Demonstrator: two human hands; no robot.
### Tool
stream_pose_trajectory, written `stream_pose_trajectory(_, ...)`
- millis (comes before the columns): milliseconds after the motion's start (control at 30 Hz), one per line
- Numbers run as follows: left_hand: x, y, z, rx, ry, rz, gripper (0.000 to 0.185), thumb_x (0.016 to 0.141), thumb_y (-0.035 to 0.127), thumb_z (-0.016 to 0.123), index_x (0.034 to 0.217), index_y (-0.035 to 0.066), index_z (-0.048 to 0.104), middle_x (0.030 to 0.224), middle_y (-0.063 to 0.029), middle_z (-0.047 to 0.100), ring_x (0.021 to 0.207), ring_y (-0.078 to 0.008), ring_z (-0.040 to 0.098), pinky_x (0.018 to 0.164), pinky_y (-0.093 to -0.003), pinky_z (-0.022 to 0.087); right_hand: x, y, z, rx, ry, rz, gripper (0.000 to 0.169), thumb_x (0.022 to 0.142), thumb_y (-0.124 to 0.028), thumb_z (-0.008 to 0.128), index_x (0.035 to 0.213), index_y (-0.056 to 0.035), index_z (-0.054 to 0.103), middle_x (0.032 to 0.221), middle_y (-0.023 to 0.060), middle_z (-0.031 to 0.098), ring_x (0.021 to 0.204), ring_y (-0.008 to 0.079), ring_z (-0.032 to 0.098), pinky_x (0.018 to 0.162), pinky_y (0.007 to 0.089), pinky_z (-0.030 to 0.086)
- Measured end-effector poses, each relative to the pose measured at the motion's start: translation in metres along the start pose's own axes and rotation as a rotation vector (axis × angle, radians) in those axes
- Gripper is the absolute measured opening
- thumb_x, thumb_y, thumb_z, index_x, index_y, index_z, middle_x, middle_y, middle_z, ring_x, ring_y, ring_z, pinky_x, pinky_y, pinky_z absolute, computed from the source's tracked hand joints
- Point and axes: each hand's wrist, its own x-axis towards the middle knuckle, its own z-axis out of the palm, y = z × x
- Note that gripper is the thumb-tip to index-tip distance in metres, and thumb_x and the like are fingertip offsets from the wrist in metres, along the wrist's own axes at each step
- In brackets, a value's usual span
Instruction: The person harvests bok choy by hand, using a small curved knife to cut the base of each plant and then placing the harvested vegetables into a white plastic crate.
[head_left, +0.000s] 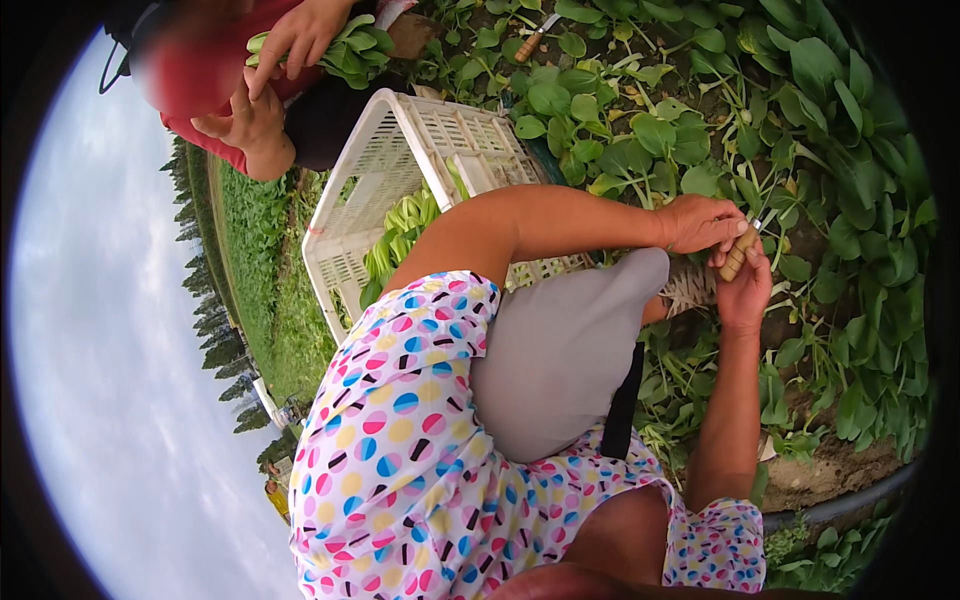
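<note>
My left hand (697, 225), its back up and fingers bent, touches a wooden-handled knife (739, 253) near the ferrule; whether it grips anything is hidden. Below it, my right hand (744, 289) is turned palm up, with its fingers around the wooden handle. The thin blade points up and right among the leaves, mostly hard to make out. Both hands are just above leafy greens (795, 266) growing from the soil, beside my shoe (690, 291). My left forearm passes in front of a white plastic crate (442, 124), tipped on its side, holding green vegetables (397, 232).
Across the crate, a person in red (225, 154) holds a bunch of greens (360, 52). Another wooden-handled knife (529, 46) lies among plants at the top. A dark hose (832, 510) crosses the ground at lower right. Taller greens (870, 202) stand at the right.
</note>
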Motion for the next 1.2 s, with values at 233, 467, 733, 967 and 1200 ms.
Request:
stream_pose_trajectory(233,0.0,-0.002,0.0,0.027,-0.003,0.016,0.039,0.102,0.038,0.046,0.114,0.004,0.061,0.081,-0.0021,0.068,0.076,-0.0153,0.067,0.074,-0.0297,0.052,0.0,0.001,-0.005,0.014,-0.05,0.009,0.036,0.087,-0.024,0.049,0.118,-0.0052,0.049,0.091,0.0058,0.054,0.08,0.0182,0.051,0.075,0.0323,0.042)
stream_pose_trajectory(467,-0.002,0.003,0.0,0.02,-0.021,0.002,0.039,0.101,0.039,0.047,0.115,0.005,0.061,0.084,-0.0019,0.068,0.078,-0.0157,0.067,0.076,-0.0297,0.052,-0.002,0.0,-0.008,0.028,-0.052,0.012,0.041,0.087,-0.024,0.05,0.123,-0.0038,0.048,0.092,0.0066,0.055,0.08,0.019,0.051,0.075,0.0321,0.042)
stream_pose_trajectory(733,0.0,-0.002,0.001,0.1,0.007,0.042,0.037,0.101,0.036,0.049,0.117,0.005,0.06,0.086,-0.0025,0.069,0.079,-0.0161,0.069,0.076,-0.0304,0.052,0.0,-0.002,-0.008,0.027,-0.035,0.022,0.041,0.087,-0.024,0.049,0.123,-0.0038,0.048,0.09,0.0065,0.055,0.079,0.0189,0.051,0.074,0.0323,0.042)
stream_pose_trajectory(967,0.002,-0.002,0.005,0.009,-0.014,-0.002,0.034,0.101,0.031,0.05,0.119,0.003,0.059,0.084,-0.0025,0.067,0.075,-0.0145,0.068,0.073,-0.029,0.053,-0.003,-0.003,-0.005,0.026,-0.018,0.01,0.039,0.087,-0.024,0.049,0.121,-0.0049,0.049,0.089,0.0063,0.055,0.078,0.0189,0.051,0.074,0.0325,0.042)
stream_pose_trajectory(1200,0.013,-0.007,0.024,-0.003,0.004,0.064,0.036,0.101,0.032,0.049,0.12,0.003,0.061,0.09,-0.0044,0.066,0.075,-0.0122,0.066,0.07,-0.0274,0.053,-0.022,-0.023,0.001,-0.021,0.034,-0.087,0.036,0.087,-0.025,0.049,0.116,-0.0037,0.051,0.083,0.0057,0.054,0.07,0.0177,0.049,0.068,0.0319,0.042)
